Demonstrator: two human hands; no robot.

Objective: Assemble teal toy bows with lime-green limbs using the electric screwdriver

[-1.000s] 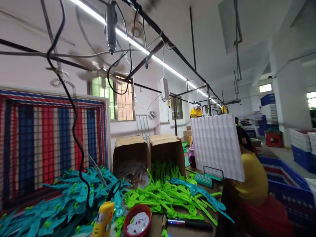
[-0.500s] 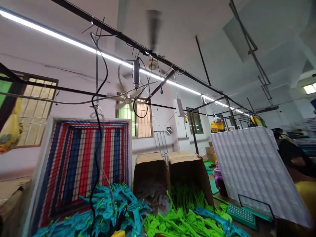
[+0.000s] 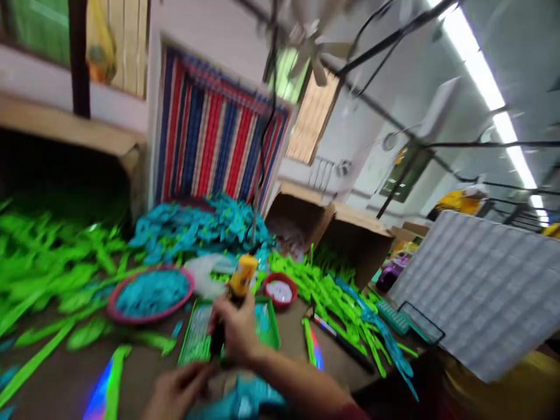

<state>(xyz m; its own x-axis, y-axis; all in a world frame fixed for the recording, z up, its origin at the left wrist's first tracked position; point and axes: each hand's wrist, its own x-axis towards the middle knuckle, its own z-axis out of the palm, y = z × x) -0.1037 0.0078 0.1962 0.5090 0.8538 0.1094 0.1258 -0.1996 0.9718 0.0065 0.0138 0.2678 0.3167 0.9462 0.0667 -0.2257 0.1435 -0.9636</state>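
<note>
My right hand point(image 3: 238, 329) is wrapped round an electric screwdriver point(image 3: 244, 275) with a yellow top and a dark body, held upright over the table. Close to the driver's lower end, my left hand point(image 3: 181, 388) has its fingers bent together; blur hides what they hold. Just right of it, at the bottom edge, lie teal plastic parts point(image 3: 251, 399), partly covered by my right forearm. Behind my hands is a green tray point(image 3: 273, 335). A red bowl point(image 3: 294, 290) with small pale pieces stands to its right, and a pink-rimmed basin point(image 3: 114, 312) of teal pieces to its left.
Bright green plastic strips point(image 3: 52, 262) heap on the left and more point(image 3: 315, 280) on the right. A teal pile point(image 3: 196, 227) lies at the back. Open cardboard boxes point(image 3: 361, 221) stand behind. A hammer-like tool point(image 3: 343, 341) lies on the right, near a white quilted panel point(image 3: 476, 286).
My view has swung down and tilted, bringing the tabletop and both hands into sight. The screwdriver's yellow top, barely showing at the bottom edge before, is now fully visible in my right hand.
</note>
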